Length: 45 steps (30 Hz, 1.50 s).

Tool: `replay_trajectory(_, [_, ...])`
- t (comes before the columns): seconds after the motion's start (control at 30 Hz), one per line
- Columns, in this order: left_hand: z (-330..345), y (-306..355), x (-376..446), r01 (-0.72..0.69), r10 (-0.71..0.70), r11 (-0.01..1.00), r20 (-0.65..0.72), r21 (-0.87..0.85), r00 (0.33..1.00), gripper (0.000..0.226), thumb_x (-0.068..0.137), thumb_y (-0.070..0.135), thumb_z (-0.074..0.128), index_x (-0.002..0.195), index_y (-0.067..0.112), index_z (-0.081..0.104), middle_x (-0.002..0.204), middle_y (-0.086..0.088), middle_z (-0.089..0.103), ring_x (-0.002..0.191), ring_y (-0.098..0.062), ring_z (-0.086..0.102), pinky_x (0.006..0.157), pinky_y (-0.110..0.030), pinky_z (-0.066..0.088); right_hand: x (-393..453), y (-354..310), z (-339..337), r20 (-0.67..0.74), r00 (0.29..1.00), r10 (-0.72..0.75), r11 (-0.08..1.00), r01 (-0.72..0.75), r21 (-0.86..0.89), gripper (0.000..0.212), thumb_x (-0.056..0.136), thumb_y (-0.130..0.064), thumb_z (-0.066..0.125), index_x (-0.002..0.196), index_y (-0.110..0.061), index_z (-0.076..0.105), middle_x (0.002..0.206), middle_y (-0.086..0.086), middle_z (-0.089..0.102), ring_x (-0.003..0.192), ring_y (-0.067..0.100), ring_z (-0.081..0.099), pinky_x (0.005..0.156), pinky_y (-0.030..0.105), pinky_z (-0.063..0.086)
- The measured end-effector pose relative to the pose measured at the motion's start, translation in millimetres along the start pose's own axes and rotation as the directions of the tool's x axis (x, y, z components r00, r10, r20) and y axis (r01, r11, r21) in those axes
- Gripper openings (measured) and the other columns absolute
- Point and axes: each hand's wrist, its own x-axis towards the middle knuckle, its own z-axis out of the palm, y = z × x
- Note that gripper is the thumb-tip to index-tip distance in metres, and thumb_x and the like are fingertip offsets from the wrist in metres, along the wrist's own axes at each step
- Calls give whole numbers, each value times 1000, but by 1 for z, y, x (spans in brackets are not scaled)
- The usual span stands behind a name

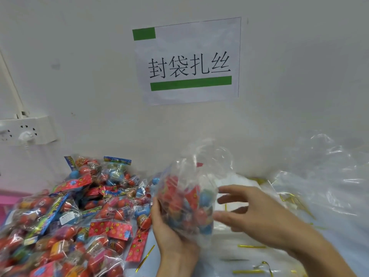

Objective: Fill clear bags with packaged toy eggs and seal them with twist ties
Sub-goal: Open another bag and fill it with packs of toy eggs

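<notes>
From the head view, my left hand (169, 222) cups the filled clear bag (185, 200) upright above the counter (249, 256); my right hand (257, 212) hovers beside it, fingers spread, holding nothing. Filling looks finished; next I'd gather the neck and fetch a gold twist tie (251, 246). The wall sign (189, 62) reads 封袋扎丝.

"封袋扎丝" in black on a white wall sign (188, 61) between green bars.
</notes>
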Motion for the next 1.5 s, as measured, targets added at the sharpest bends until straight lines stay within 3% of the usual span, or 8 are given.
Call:
replay_trajectory(0.3, [-4, 1, -2, 66, -68, 997, 58, 30, 996, 62, 89, 62, 47, 122, 15, 71, 118, -20, 70, 93, -37, 71, 72, -45, 58, 13, 11, 17, 43, 998, -51, 978, 41, 206, 21, 97, -13, 62, 96, -21, 81, 90, -5, 79, 85, 9, 74, 80, 30, 62])
replay_trajectory(0.57, [-3, 2, -2, 33, -34, 999, 20, 36, 999, 57, 91, 60, 44, 121, 19, 71, 121, -19, 69, 106, -39, 66, 87, -51, 53, 12, 25, 4, 163, 978, -130, 953, 77, 294, 33, 85, -45, 71, 118, -44, 69, 119, -22, 70, 109, -1, 67, 90, 31, 59])
replay_trajectory(0.67, [-1, 2, -2, 71, -71, 997, 38, -7, 997, 57, 91, 61, 46, 120, 20, 72, 120, -17, 70, 108, -39, 66, 90, -53, 52, 14, 31, -4, -15, 992, -122, 864, 114, 491, 58, 65, -60, 81, 118, -39, 68, 121, -15, 70, 111, 5, 68, 90, 40, 60])
replay_trajectory(0.83, [3, -8, -1, 122, -122, 993, 69, 5, 990, 55, 91, 50, 49, 131, 15, 65, 129, -19, 63, 119, -44, 57, 99, -60, 44, 21, 14, 2, -502, 856, -121, 806, 380, 454, 15, 81, -34, 76, 84, -19, 75, 86, -2, 76, 84, 16, 76, 73, 33, 61])
replay_trajectory(1.0, [-7, -3, 6, -59, 77, 984, -102, 169, 992, 45, 72, 27, 62, 110, 4, 72, 102, -15, 69, 96, -33, 61, 80, -42, 48, 23, 16, -4, -560, 829, 0, 780, 350, 519, 15, 102, -15, 56, 95, -8, 67, 90, 6, 77, 78, 20, 77, 66, 29, 59])
replay_trajectory(1.17, [-14, 17, 7, -290, 371, 651, 39, 702, 928, 55, 89, 40, 65, 140, 37, 46, 141, 14, 49, 133, -8, 45, 99, -29, 34, 25, 20, -5, -542, 840, 38, 784, 311, 537, 16, 105, -16, 49, 99, -8, 63, 87, 3, 78, 77, 19, 77, 65, 27, 57])
replay_trajectory(1.3, [-6, 26, -1, -359, 164, 520, 322, 775, 933, 92, 50, 88, 66, 133, 55, 44, 122, 39, 59, 113, 15, 56, 87, -13, 47, 24, 21, -3, -471, 882, -14, 812, 285, 510, 11, 102, -17, 55, 101, -10, 64, 86, 4, 78, 80, 21, 77, 71, 34, 58])
replay_trajectory(1.5, [21, 34, -7, -598, 505, 395, 379, 698, 775, 7, 83, 36, 69, 81, 37, 75, 82, 16, 73, 74, 2, 67, 66, -10, 50, 18, 17, -12, -634, 759, -146, 870, 404, 284, 10, 87, -24, 75, 83, -18, 67, 84, 1, 74, 82, 18, 72, 74, 35, 60])
